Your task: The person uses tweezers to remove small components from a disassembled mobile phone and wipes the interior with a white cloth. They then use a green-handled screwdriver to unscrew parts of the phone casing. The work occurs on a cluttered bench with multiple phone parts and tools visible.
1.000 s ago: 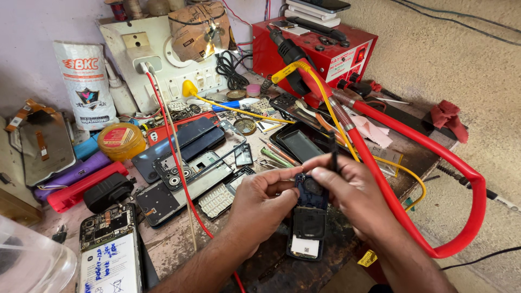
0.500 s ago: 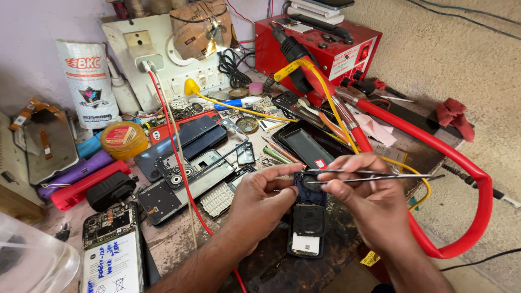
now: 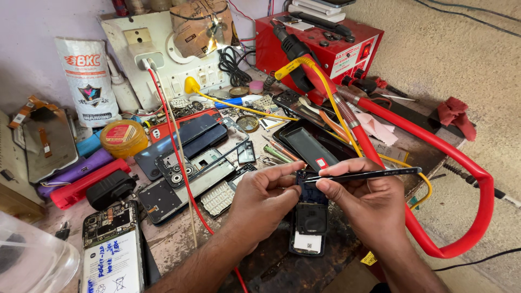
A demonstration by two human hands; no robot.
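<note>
The opened phone (image 3: 310,217) lay near the front edge of the desk (image 3: 173,244), steadied at its top by the left hand (image 3: 260,203), fingers pinched on its upper rim. The right hand (image 3: 374,203) gripped black tweezers (image 3: 361,174), which had swung from pointing up to lying level, tips now at the phone's top edge. The red hose (image 3: 434,146) curved just beside the right hand. A keypad (image 3: 220,198) lay left of the hands.

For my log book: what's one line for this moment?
left hand: steadies small opened black phone | right hand: holds thin black metal tweezers, tips at phone top
</note>
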